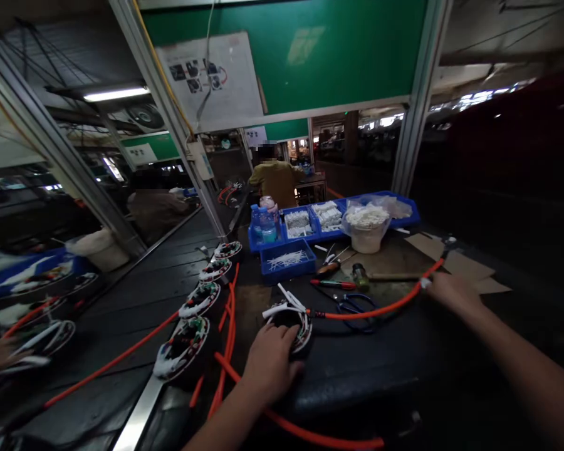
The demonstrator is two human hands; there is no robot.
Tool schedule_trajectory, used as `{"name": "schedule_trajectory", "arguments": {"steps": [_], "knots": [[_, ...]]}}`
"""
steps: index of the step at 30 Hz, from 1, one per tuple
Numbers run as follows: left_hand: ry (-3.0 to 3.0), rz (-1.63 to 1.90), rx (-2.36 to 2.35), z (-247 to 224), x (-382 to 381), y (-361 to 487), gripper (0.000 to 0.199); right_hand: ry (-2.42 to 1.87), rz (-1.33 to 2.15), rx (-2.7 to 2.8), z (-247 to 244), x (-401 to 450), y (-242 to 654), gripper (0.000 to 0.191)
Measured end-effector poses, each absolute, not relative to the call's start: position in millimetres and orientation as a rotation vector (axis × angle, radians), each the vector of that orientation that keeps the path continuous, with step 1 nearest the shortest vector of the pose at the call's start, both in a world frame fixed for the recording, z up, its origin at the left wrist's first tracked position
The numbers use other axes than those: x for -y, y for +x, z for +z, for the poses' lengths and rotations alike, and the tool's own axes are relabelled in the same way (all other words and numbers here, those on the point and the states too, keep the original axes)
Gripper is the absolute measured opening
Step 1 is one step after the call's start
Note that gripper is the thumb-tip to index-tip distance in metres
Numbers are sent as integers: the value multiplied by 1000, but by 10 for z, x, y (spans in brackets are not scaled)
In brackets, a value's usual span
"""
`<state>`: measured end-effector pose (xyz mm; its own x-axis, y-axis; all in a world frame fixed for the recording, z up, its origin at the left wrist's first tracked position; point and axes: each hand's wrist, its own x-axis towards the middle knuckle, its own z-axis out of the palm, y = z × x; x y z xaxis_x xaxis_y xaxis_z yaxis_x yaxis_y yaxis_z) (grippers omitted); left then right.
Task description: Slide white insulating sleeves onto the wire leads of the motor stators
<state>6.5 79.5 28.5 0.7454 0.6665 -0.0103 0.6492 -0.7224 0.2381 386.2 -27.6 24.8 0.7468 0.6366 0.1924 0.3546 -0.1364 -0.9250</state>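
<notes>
A round wound motor stator (304, 332) with white sleeved leads sits on the bench at the centre. My left hand (271, 356) grips its near left side, fingers curled over the rim and thumb on the near side. From the stator an orange cable (371, 313) curves to the right and up, ending in a dark tip with small connectors. Near that end, my right hand (451, 293) is closed on the cable, with a small white piece at the fingertips. Blue-handled scissors (357, 307) lie under the cable.
Behind are a hammer (361, 275), a red-and-green pen (333, 284), a blue tray (289, 270) of white sleeves, a white bucket (367, 241) and cardboard (470, 260). Several stators (200, 300) line the conveyor (136, 313) at left. A co-worker's hand (0, 360) shows far left.
</notes>
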Motion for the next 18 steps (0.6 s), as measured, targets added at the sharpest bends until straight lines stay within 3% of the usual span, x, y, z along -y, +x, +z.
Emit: {"name": "schedule_trajectory", "arguments": {"steps": [2, 5, 8, 11, 14, 18], "knots": [[2670, 227, -1158, 241, -711, 145, 61, -1833, 236, 961, 238, 218, 3579, 7], [2623, 502, -1329, 149, -637, 304, 67, -1770, 134, 1679, 179, 14, 2871, 29], [2618, 675, -1382, 79, -622, 430, 57, -1805, 89, 1939, 92, -203, 2263, 46], [2616, 735, -1347, 40, -638, 417, 41, -1925, 127, 2015, 64, -296, 2076, 37], [2704, 729, -1064, 13, -634, 272, 43, -1837, 163, 2145, 42, -221, 2164, 24], [2704, 828, -878, -36, -561, 147, 42, -1746, 179, 2236, -74, -50, 2235, 22]]}}
